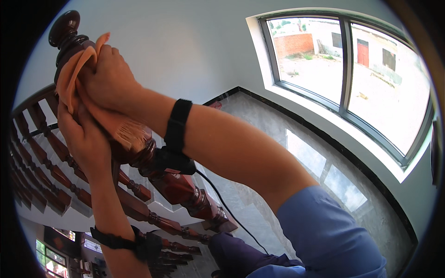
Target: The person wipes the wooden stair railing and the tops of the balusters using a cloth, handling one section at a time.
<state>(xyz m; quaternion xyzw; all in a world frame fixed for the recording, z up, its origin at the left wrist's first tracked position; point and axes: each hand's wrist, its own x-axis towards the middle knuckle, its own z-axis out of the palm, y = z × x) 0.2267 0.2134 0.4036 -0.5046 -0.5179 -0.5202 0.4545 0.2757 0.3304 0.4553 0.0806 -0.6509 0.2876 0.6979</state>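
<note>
An orange-brown fringed cloth [74,74] is draped round the upper part of a dark, glossy wooden newel post [175,187]. My right hand [111,78] grips a bunched fold of it, one end poking up above the knuckles. Lower down and to the left, my left hand [83,139] presses the cloth against the post, its fingertips hidden by the fabric. The fringe hangs between my forearms. Above the cloth, the post's rounded finial [65,27] shows bare.
Turned wooden balusters [52,166] and a handrail [34,92] run off to the left beside stairs. A sliding window [342,69] is set in the pale wall [194,45] at right. Black straps [179,125] circle both wrists, and a cable [229,210] hangs from the right one.
</note>
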